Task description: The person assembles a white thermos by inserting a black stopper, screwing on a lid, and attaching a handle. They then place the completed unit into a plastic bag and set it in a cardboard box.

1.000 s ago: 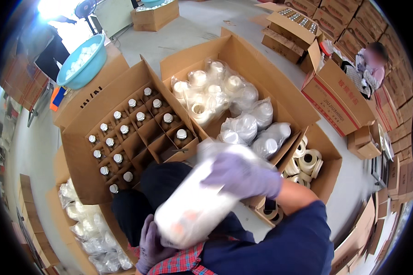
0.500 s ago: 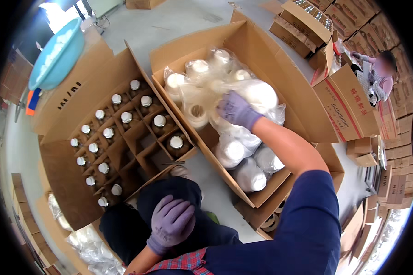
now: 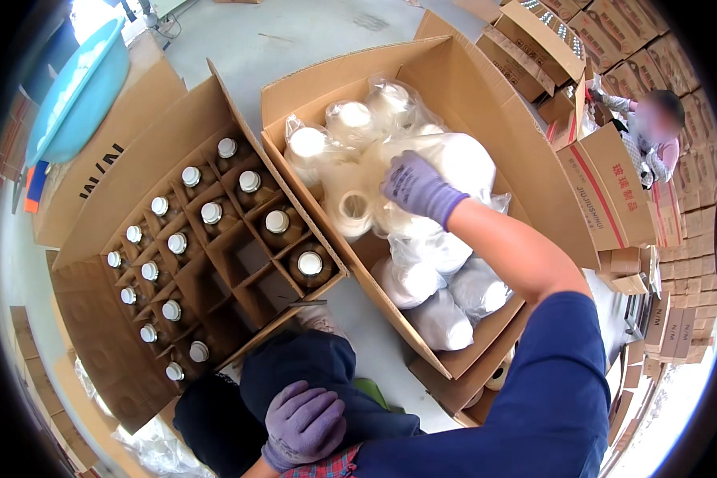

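Observation:
My right hand (image 3: 422,190), in a purple glove, reaches into an open cardboard box (image 3: 526,163) of white rounded pieces in clear plastic film. Its fingers are bunched against a large wrapped white piece (image 3: 464,163); their tips are partly hidden, and I cannot make out what they grip. Beside them stands a white piece with a hollow round end (image 3: 354,205). My left hand (image 3: 304,424), gloved alike, lies over my bent leg (image 3: 295,366) with its fingers loosely spread and nothing in it.
Left of that box, a divided carton (image 3: 111,342) holds several bottles with white caps (image 3: 211,213); some cells have none. A blue basin (image 3: 80,99) stands far left. At the right a person (image 3: 657,131) works behind another carton (image 3: 605,191). Stacked boxes (image 3: 693,159) line the back.
The view has shifted slightly, so the boxes appear larger and moved. My right hand stays at the wrapped white pieces; my left hand still rests on my leg.

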The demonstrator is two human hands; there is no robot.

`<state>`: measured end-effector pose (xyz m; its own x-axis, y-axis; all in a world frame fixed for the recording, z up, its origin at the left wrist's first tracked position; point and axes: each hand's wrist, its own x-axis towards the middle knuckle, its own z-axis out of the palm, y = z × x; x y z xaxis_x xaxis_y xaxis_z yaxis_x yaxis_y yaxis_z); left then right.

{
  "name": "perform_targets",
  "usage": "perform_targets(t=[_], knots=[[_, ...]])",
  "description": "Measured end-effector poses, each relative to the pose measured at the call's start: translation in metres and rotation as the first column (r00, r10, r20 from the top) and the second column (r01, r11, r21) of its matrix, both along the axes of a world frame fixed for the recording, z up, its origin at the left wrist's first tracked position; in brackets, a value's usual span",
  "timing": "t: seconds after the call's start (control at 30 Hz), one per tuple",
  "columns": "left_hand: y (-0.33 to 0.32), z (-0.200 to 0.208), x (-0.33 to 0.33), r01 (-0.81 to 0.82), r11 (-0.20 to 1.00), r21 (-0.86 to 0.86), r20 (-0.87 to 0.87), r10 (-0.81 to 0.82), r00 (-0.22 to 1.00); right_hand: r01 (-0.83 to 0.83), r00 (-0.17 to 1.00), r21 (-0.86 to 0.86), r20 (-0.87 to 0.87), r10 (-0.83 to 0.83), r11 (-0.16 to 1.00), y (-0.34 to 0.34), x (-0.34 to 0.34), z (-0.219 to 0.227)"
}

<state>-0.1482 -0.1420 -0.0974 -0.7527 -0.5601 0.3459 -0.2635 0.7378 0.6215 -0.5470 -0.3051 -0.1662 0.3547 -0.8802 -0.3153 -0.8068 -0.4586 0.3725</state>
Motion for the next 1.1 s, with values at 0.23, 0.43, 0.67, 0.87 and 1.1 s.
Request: perform_targets(t=[0.23, 0.43, 0.67, 0.87, 1.1], knots=[[-0.006, -0.001, -0.006, -0.015, 1.0, -0.011, -0.01, 0.015, 1.0, 0.011, 0.997, -0.097, -0.077, -0.018, 0.995, 0.031, -0.059, -0.037], [-0.003, 0.007, -0.016, -0.033, 0.999, -0.029, 0.027, 0.033, 0.999, 0.03, 0.973, 0.087, -0.232, -0.009, 0.996, 0.036, -0.047, -0.038], [-0.006, 0.004, -0.022, -0.043, 0.999, -0.031, -0.003, 0.043, 0.999, 0.283, 0.954, 0.08, -0.121, -0.272, 0.956, 0.025, -0.048, -0.009], [-0.01, 0.003, -0.027, -0.036, 0.999, -0.017, 0.008, 0.037, 0.999, 0.054, 0.992, 0.197, -0.126, -0.029, 0.979, 0.023, -0.009, -0.108], [-0.013, 0.004, -0.018, 0.019, 0.999, 0.036, 0.028, -0.02, 0.999, 0.264, 0.964, -0.031, 0.035, -0.263, 0.964, 0.027, 0.005, -0.238]])
